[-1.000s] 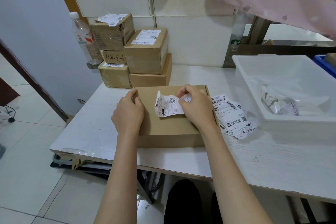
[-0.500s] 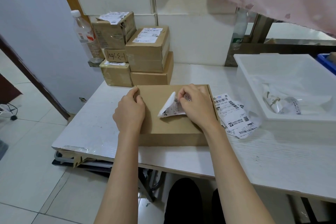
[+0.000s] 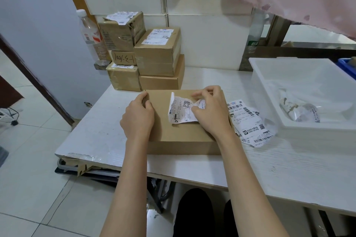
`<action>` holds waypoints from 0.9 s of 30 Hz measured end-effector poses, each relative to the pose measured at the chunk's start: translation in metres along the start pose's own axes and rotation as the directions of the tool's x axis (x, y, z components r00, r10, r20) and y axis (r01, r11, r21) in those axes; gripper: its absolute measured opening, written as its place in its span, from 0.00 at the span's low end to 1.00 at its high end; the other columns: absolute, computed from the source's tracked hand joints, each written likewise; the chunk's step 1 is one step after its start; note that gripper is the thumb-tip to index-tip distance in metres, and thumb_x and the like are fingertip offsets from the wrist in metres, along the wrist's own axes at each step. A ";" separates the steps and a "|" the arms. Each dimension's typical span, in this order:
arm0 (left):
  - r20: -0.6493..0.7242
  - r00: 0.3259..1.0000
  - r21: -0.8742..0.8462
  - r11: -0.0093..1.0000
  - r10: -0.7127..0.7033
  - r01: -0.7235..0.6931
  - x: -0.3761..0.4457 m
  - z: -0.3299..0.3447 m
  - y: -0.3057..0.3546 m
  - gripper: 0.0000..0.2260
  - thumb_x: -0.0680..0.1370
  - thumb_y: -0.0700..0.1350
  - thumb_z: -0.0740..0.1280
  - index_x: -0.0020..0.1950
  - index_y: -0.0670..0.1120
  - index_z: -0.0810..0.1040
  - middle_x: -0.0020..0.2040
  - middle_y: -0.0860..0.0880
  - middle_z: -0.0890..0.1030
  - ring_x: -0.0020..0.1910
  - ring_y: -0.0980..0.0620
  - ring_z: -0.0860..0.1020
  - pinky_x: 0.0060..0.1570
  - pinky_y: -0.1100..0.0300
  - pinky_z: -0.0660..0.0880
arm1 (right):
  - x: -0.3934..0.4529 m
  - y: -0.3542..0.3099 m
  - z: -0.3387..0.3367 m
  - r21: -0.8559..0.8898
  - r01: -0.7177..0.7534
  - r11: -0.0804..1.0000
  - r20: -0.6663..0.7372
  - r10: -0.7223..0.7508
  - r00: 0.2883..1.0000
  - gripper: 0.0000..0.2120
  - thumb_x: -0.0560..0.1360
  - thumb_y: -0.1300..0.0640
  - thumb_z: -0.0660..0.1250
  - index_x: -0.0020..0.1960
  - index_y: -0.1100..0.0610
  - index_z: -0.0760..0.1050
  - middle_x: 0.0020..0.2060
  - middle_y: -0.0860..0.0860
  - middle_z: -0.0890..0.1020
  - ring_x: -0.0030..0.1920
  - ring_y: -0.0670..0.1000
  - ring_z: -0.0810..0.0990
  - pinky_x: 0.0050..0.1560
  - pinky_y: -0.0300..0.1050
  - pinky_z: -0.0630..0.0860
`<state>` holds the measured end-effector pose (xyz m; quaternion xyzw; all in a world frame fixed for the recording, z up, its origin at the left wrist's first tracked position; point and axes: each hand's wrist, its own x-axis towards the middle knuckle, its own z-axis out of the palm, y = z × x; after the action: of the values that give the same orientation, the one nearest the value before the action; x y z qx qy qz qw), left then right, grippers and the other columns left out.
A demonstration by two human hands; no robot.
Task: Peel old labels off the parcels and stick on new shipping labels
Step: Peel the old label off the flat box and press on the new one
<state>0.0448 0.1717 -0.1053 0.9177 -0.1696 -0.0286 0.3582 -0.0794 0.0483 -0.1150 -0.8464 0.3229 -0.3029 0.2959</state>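
From your head camera, the print on the old label (image 3: pixel 183 109) was too small to read, and its right part was hidden under your right hand (image 3: pixel 211 110). Whether the label's covered end was stuck to the parcel (image 3: pixel 173 132) I cannot tell; its left edge curled up off the cardboard. Your right hand pinched the crumpled label between thumb and curled fingers. Your left hand (image 3: pixel 137 116) gripped the parcel's far left corner, thumb on top, fingers wrapped over the edge and out of sight. The parcel lay flat near the table's (image 3: pixel 289 169) front edge, toward its left end. The new shipping labels (image 3: pixel 248 123) lay just beside the parcel on its right, partly covered by your wrist. The white bin (image 3: pixel 300 131) at the right was cut off by the frame. Stacked boxes (image 3: pixel 154 57) sat at the far left corner.
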 end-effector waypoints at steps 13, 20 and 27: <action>-0.001 1.000 -0.006 1.000 -0.002 0.002 0.000 0.000 -0.001 0.19 0.83 0.46 0.56 0.73 0.58 0.70 0.65 0.46 0.78 0.61 0.41 0.75 0.50 0.56 0.63 | 0.003 0.005 0.002 -0.097 0.069 0.993 0.024 -0.067 0.997 0.02 0.74 0.59 0.66 0.47 0.55 0.77 0.50 0.45 0.70 0.53 0.48 0.64 0.51 0.37 0.60; 0.002 1.000 -0.011 1.000 -0.001 0.001 0.000 0.000 0.000 0.19 0.83 0.46 0.56 0.72 0.58 0.71 0.65 0.46 0.78 0.62 0.41 0.75 0.50 0.55 0.63 | -0.008 -0.002 -0.010 0.307 -0.002 0.952 -0.031 0.012 0.999 0.18 0.65 0.59 0.66 0.53 0.49 0.71 0.53 0.44 0.71 0.55 0.48 0.74 0.57 0.47 0.73; 0.007 1.000 -0.018 1.000 0.013 -0.013 -0.001 0.000 0.001 0.18 0.82 0.46 0.57 0.72 0.57 0.71 0.64 0.46 0.78 0.61 0.41 0.75 0.53 0.54 0.66 | -0.023 -0.002 -0.009 0.008 0.063 0.998 0.095 -0.064 0.993 0.14 0.60 0.51 0.66 0.45 0.50 0.73 0.56 0.43 0.65 0.58 0.46 0.62 0.58 0.37 0.59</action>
<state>0.0438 0.1715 -0.1046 0.9131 -0.1767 -0.0309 0.3662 -0.0989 0.0633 -0.1151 -0.8689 0.2805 -0.2724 0.3034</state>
